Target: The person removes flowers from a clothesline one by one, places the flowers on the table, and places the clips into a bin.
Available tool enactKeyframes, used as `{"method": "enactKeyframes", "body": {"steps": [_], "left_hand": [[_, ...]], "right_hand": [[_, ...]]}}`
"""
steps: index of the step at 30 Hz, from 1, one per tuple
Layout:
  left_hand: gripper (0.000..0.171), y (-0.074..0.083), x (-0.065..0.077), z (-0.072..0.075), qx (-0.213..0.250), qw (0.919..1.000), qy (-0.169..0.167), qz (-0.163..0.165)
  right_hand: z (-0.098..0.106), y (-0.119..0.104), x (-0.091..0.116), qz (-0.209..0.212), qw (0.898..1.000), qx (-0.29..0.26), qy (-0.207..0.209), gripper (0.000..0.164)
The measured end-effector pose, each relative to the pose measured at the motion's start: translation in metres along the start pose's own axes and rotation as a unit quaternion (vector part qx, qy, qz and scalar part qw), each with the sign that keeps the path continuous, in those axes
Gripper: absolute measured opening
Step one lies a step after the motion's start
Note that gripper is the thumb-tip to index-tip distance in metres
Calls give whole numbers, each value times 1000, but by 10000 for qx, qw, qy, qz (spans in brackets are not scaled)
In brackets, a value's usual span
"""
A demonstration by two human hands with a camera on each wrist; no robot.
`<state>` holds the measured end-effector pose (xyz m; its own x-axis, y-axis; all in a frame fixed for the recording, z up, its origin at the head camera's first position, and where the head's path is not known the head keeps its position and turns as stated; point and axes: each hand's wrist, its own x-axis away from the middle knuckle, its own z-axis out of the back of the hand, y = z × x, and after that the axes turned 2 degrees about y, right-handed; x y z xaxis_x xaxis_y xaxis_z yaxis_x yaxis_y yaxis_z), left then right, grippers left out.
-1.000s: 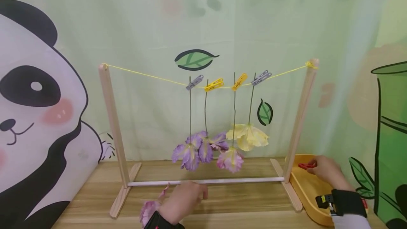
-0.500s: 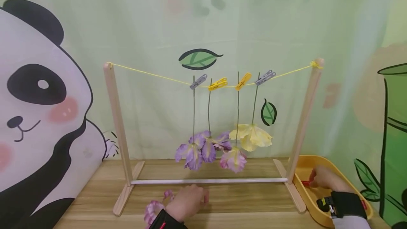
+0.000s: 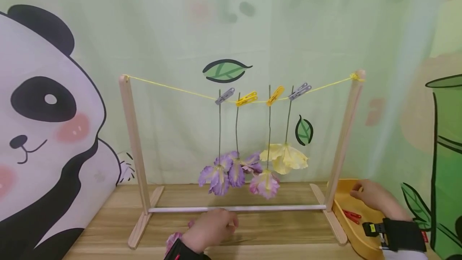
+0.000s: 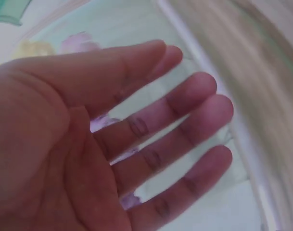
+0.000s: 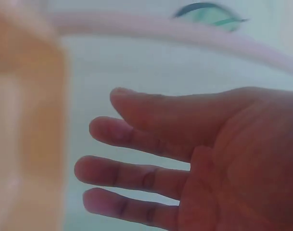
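Observation:
My right hand (image 3: 377, 199) hangs over the yellow tray (image 3: 361, 248) at the right, its fingers loosely extended and holding nothing, as the right wrist view confirms. Below its fingertips a red clothespin (image 3: 352, 216) lies inside the tray. My left hand (image 3: 210, 228) is low over the wooden table in front of the rack's white bar (image 3: 274, 208). In the left wrist view its palm (image 4: 35, 139) is bare, with fingers apart. Partly hidden behind that hand and wrist, a pink-purple flower (image 3: 173, 240) lies on the table.
A yellow string (image 3: 173, 88) spans two wooden posts (image 3: 135, 143). Grey clothespins (image 3: 225, 96) and yellow clothespins (image 3: 247, 98) hold several flowers upside down on it: purple (image 3: 216, 177), pink (image 3: 265, 183) and yellow (image 3: 286, 157). A panda-printed cloth (image 3: 162, 131) hangs behind.
My right hand has lowered the red clothespin into the tray, let go of it and lifted away. My left hand has stayed nearly in place. The head view has shifted slightly.

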<state>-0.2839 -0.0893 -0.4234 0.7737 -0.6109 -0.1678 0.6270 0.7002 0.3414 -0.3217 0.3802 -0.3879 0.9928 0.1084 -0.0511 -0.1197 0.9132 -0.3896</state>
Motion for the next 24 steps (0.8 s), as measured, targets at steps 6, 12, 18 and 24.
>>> {"method": "enactKeyframes", "body": {"steps": [6, 12, 18, 24], "left_hand": [[16, 7, 1, 22, 781, 9967, -54, -210], [18, 16, 4, 40, 1597, 9865, 153, -315], [27, 22, 7, 45, 2093, 9719, 888, -614], [26, 23, 5, 47, 2596, 9516, 1577, -471]], "right_hand": [[25, -31, 13, 411, 9989, -22, 203, 29], [35, -62, 30, 907, 9959, -58, 24, 26], [29, -94, 42, 1875, 9809, -516, 49, 24], [20, -120, 43, 2587, 9605, -1011, 164, 23]]}}
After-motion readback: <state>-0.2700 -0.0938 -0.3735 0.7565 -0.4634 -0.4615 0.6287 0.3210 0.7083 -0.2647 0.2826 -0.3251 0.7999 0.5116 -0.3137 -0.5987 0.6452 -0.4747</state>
